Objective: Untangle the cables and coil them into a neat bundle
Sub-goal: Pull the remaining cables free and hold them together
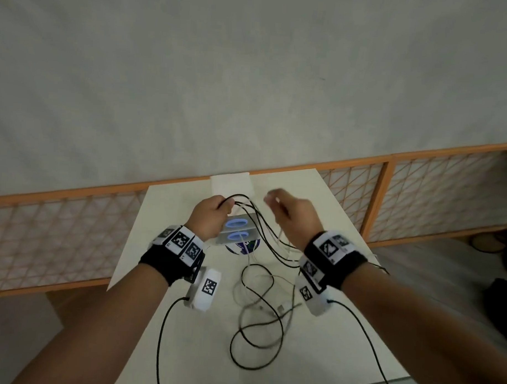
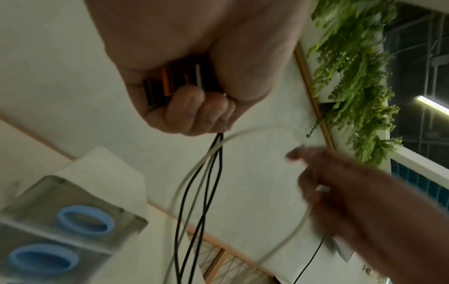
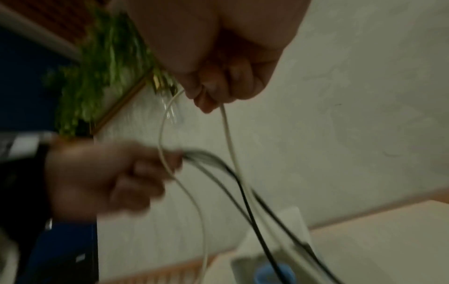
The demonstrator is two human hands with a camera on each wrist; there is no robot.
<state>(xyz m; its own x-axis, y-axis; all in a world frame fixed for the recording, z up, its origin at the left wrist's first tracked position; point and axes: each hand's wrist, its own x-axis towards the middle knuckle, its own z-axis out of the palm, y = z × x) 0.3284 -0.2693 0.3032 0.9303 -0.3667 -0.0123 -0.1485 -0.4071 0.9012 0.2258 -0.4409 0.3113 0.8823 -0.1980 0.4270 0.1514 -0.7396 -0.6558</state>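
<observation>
Both hands are raised above a white table (image 1: pixel 171 217). My left hand (image 1: pixel 220 207) grips a bunch of black cable (image 1: pixel 264 231) and white cable strands in its fist; in the left wrist view the left hand (image 2: pixel 196 113) is curled round them and the strands (image 2: pixel 210 173) hang down. My right hand (image 1: pixel 276 202) pinches the white cable (image 3: pixel 229 134) between thumb and fingertips (image 3: pixel 206 96), a little right of the left hand. The rest of both cables lies in loose tangled loops (image 1: pixel 256 312) on the table below my wrists.
A grey box with two blue rings (image 1: pixel 236 233) stands under the left hand, on a round sticker (image 1: pixel 242 248). A paper sheet (image 1: pixel 231 184) lies at the far table edge. A wooden lattice fence (image 1: pixel 419 192) runs behind. Black wrist-camera leads (image 1: pixel 163 326) trail off the near edge.
</observation>
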